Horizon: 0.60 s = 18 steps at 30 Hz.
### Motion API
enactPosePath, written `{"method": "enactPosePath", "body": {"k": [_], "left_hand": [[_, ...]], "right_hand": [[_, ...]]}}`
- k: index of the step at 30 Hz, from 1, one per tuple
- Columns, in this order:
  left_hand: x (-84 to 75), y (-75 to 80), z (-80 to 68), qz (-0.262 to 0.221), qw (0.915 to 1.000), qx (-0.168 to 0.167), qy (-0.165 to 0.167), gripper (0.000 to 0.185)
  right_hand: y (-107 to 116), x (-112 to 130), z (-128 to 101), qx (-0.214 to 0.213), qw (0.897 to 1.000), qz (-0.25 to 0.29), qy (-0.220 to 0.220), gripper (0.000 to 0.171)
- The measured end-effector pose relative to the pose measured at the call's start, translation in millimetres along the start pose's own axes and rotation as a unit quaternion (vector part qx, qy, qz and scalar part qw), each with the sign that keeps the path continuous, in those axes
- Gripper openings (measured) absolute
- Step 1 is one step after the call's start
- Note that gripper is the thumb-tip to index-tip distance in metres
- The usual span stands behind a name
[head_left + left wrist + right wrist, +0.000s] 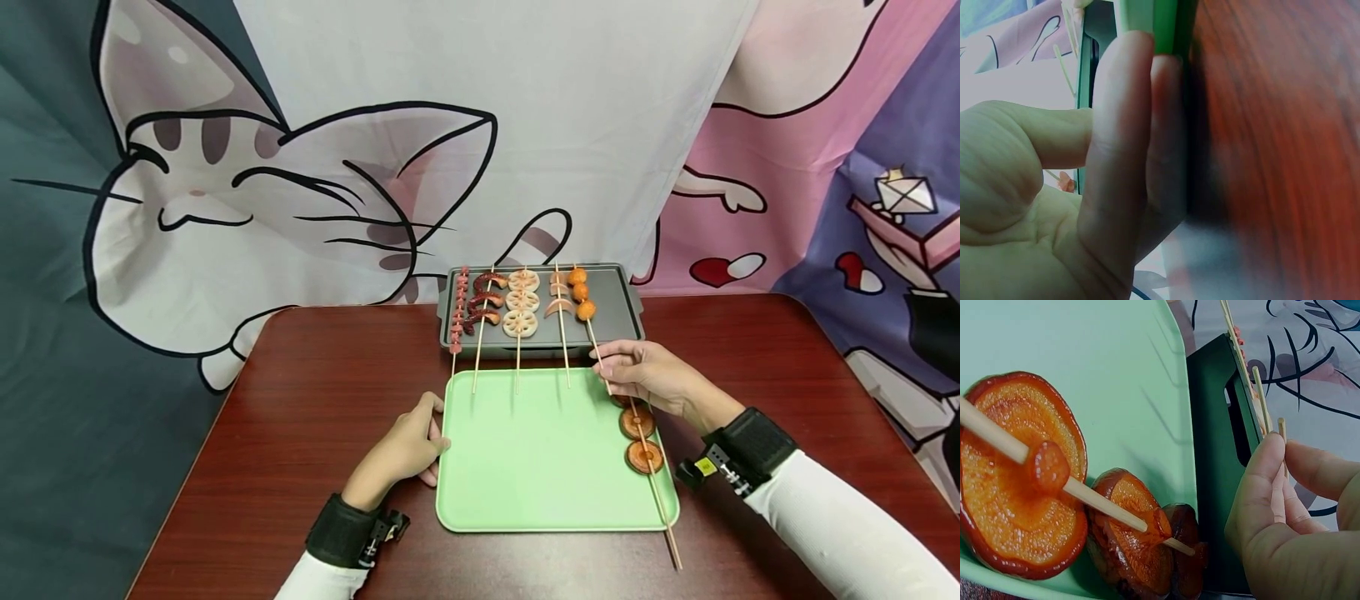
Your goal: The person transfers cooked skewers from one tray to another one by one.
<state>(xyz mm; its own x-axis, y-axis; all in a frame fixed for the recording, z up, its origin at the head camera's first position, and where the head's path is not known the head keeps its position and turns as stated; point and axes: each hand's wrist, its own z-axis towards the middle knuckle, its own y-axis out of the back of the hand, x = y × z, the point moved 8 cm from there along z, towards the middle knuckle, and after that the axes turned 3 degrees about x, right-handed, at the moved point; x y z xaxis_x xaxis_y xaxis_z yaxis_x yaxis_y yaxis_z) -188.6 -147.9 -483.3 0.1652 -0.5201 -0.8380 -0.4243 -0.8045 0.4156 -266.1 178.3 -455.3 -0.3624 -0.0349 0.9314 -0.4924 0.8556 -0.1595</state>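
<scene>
My right hand (648, 375) pinches the lower stick end of a skewer of orange balls (580, 293). The balls lie on the dark grill pan (611, 292). In the right wrist view, thumb and fingers of the right hand (1297, 506) meet at the stick's tip. My left hand (408, 442) touches the left rim of the light green tray (540, 458); in the left wrist view its fingers (1119, 119) look fairly straight against the tray's side. A skewer of brown round slices (643, 457) lies along the tray's right side, partly under my right hand.
On the pan, left to right, lie skewers of pink pieces (457, 312), dark curved pieces (483, 308), lotus root slices (521, 323) and pale sausage-like pieces (558, 307). Their sticks overhang the tray's far edge. A cartoon cloth (600, 125) hangs behind the brown table (300, 467).
</scene>
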Motion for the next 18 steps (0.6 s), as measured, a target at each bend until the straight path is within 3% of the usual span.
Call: {"method": "enactPosePath", "body": {"k": [18], "left_hand": [[2.5,-0.3,1.1,0.0,1.0,0.004,-0.001,0.043]], "right_hand": [[-1.6,-3.4,-10.1,0.008,0.999,-0.034,-0.002,0.039]]}}
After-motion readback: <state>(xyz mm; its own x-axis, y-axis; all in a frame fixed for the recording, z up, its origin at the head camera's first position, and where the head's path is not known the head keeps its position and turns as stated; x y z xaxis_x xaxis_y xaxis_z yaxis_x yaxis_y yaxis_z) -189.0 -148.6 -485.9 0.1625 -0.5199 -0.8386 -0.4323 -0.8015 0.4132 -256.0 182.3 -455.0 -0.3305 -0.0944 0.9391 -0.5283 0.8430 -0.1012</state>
